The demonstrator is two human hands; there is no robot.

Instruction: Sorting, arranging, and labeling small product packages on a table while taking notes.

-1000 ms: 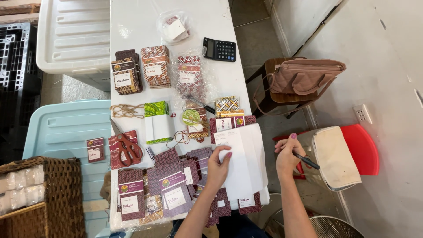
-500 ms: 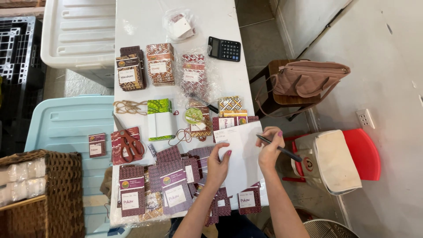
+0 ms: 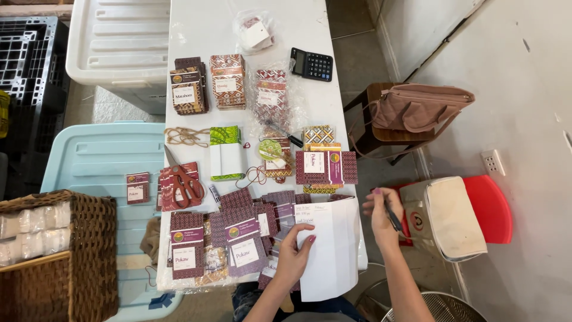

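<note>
head: right hand [image 3: 381, 214] holds pen [image 3: 393, 219] tip-down.

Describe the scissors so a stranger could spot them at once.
Start at the long white table and go to its left edge, about halfway down. The scissors lie there on a dark red patterned packet, below a tangle of rubber bands. Their red handles and bare metal blade set them apart.

**Packages, labels and screen on the white table**

Far edge: clear bag [image 3: 255, 31] holding a white tag; black calculator [image 3: 310, 64], grey screen. Next row: three stacks of patterned brown-red packets [image 3: 188, 85], white labels. Middle: green packet [image 3: 227, 152], maroon box [image 3: 325, 167]. Near edge: overlapping maroon packets [image 3: 243, 238], purple-white labels. Blue lid: single small packet [image 3: 137, 187].
</note>
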